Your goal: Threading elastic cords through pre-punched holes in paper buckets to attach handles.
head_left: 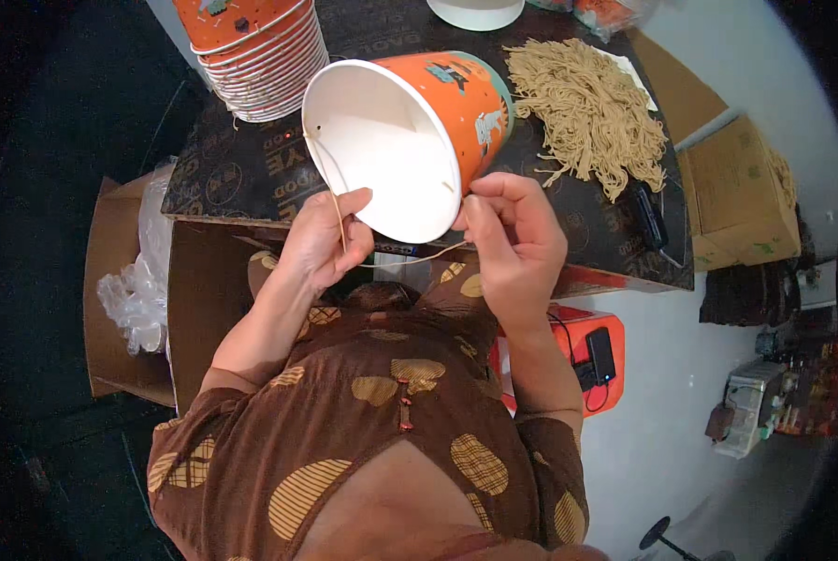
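Gripping an orange paper bucket [475,117] by its lower-left rim, your left hand [318,241] sets its thumb inside and its fingers outside, while a tan cord [410,263] crosses that hand. Your right hand [524,238] pinches thumb against forefinger at the right side wall, the cord running into that grasp; the exact contact is hidden. The bucket lies tilted over the front of the bench [221,173], its white mouth facing you. The cord leaves the left wall and loops slack below the rim; a short bit shows inside the right wall.

To work the cord cleanly, it seems best to steady the rim lightly so the paper does not crease, pinch close to the cord's tip, and draw gently in line with the hole, lest the edge tear.

The bench's front edge [246,222] runs just under your wrists, and the loop hangs past it, so watch for snags. Bare surface opens to the bucket's left, below the bucket stack [265,70]; to the right, the heaped cords [587,117] and a small black device [650,215] narrow your elbow room.
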A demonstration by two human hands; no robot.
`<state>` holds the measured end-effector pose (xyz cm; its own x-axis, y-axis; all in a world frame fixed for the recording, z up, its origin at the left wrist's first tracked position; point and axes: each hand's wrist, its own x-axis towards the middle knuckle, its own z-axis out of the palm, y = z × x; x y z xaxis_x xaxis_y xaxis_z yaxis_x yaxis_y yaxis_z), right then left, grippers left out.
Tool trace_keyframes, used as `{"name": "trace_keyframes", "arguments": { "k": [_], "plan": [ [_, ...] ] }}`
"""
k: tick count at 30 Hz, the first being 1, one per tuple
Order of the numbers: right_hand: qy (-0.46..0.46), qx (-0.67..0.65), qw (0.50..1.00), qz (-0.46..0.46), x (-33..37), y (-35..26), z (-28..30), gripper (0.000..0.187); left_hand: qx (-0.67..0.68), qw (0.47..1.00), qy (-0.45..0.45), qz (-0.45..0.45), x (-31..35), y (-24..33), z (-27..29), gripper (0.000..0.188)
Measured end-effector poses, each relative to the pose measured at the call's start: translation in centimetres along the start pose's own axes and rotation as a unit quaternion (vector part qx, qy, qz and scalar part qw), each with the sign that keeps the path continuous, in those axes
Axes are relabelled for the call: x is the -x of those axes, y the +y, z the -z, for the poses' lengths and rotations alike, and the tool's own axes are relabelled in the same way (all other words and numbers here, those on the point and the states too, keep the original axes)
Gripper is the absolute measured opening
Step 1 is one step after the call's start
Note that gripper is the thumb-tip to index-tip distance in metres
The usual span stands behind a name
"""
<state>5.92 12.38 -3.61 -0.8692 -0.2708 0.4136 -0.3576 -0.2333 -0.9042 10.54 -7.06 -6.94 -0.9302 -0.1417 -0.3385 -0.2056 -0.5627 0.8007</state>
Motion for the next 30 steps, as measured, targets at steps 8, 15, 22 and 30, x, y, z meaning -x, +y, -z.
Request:
{"name": "trace_keyframes", "arguments": {
  "k": [8, 15, 22, 30],
  "plan": [
    [0.014, 0.257, 0.961, 0.105, 0.1, 2.0, 0.3, 0.025, -0.063, 0.996, 0.031, -0.051, 0.0, -0.1, -0.2, 0.027],
    [0.124, 0.291, 0.948, 0.033, -0.9, 4.5, 0.1, 0.034, -0.092, 0.989, 0.003, -0.117, -0.3, 0.4, -0.2, 0.026],
    [0.170, 0.323, 0.930, -0.042, -1.4, 4.9, 0.3, 0.040, -0.129, 0.991, -0.031, -0.032, 0.8, 0.4, 1.1, 0.026],
    [0.115, 0.317, 0.941, -0.028, -1.1, 5.3, -0.1, 0.041, -0.155, 0.944, -0.291, -0.018, 1.7, 2.0, -1.8, 0.014]
  ]
}}
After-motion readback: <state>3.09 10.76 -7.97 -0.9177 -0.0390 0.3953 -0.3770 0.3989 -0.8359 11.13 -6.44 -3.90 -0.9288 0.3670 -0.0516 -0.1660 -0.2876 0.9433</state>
